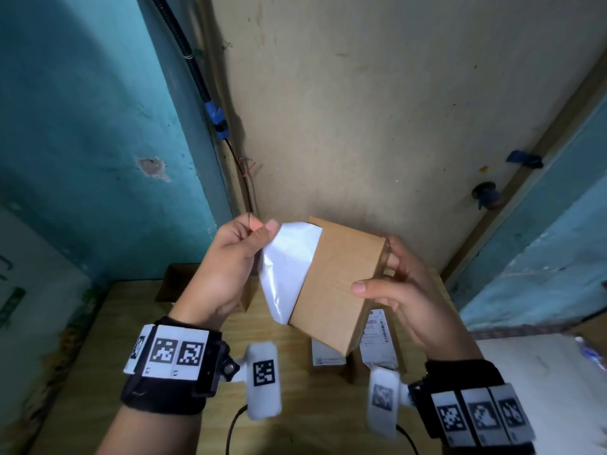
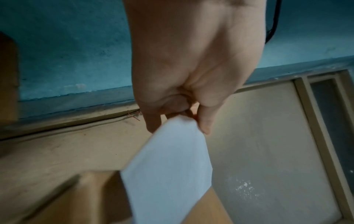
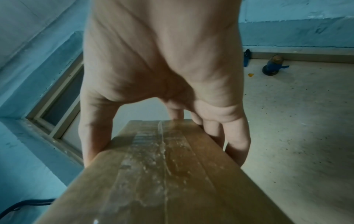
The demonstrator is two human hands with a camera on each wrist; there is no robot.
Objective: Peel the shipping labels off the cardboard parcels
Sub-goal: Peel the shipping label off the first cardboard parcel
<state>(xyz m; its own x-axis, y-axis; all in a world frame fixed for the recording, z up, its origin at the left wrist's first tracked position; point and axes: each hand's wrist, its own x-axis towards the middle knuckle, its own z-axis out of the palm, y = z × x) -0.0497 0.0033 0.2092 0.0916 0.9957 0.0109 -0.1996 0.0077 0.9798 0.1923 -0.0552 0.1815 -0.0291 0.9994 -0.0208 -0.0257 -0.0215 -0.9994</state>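
A small brown cardboard parcel (image 1: 338, 277) is held in the air above the wooden table. My right hand (image 1: 397, 284) grips its right end, thumb on the near face and fingers behind; in the right wrist view the taped side of the parcel (image 3: 162, 174) fills the lower frame. A white shipping label (image 1: 289, 267) hangs half peeled from the parcel's left side, blank side toward me. My left hand (image 1: 253, 234) pinches the label's upper corner between thumb and forefinger; the left wrist view shows the label (image 2: 172, 166) stretching down from that pinch.
A wooden table (image 1: 131, 323) lies below the hands. Two more parcels with printed labels (image 1: 377, 336) stand on it under the held parcel, and another box (image 1: 177, 280) sits at the back left. Behind is a beige door (image 1: 394, 110) between blue walls.
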